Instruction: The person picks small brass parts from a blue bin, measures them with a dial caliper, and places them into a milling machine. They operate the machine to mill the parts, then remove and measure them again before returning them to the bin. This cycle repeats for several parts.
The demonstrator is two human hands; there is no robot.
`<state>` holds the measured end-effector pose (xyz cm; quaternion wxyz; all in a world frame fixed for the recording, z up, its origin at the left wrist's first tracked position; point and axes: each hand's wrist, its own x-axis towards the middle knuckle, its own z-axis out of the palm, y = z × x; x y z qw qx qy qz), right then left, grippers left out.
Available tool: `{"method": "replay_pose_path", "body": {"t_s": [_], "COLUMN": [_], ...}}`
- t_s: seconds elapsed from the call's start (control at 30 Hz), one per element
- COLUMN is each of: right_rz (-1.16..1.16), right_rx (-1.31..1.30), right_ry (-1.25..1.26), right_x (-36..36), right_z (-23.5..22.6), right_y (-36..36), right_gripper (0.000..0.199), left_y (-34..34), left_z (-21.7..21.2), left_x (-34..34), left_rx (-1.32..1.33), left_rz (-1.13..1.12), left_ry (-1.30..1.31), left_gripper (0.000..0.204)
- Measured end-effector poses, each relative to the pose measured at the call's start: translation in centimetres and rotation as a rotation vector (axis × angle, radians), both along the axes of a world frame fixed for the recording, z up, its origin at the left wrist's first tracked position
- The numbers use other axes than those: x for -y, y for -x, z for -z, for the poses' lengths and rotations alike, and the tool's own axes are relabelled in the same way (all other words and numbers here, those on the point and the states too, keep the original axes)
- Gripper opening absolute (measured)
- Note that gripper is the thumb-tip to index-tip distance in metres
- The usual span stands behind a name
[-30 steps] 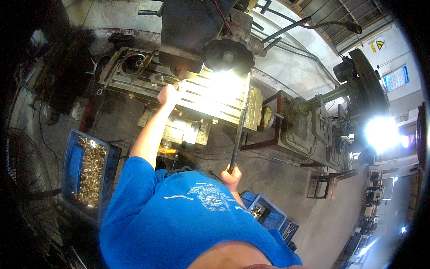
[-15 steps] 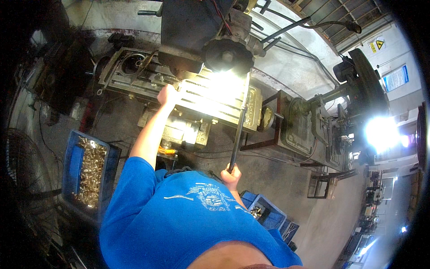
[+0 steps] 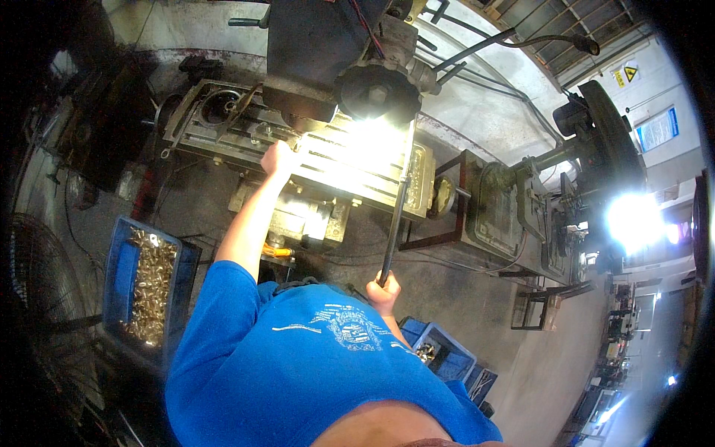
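Your right hand (image 3: pixel 384 289) is clamped on the near end of the lever (image 3: pixel 395 223), a long, stiff steel bar. Your left hand (image 3: pixel 277 158) rests on the table (image 3: pixel 328 160), grip unclear.

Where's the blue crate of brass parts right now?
In the head view, the blue crate of brass parts sits on the floor at the person's left, below the machine table.

Long dark feed lever (image 3: pixel 395 216) on a drilling machine

The straight, slim black bar slants down from the machine head to the right hand (image 3: pixel 384 290), which is closed round its lower end; its upper part is lost in lamp glare.
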<state>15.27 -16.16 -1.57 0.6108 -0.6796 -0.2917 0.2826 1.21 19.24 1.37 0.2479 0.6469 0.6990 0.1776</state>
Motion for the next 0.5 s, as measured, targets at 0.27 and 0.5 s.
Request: {"method": "replay_pose_path", "body": {"t_s": [0.27,0.5], "right_rz": [0.019,0.031], "right_rx": [0.158,0.261], "right_ry": [0.040,0.071], "right_x": [-0.4,-1.3], "right_z": [0.9,2.6], "right_y": [-0.2,-0.8], "right_gripper": [0.013,0.012], "left_y": [0.0,0.2], "left_z": [0.7,0.2], "left_x": [0.0,0.0], "left_rx": [-0.002,-0.007], "left_rz": [0.008,0.052], "left_ry": [-0.107,-0.078], "left_gripper": [0.073,0.073]}}
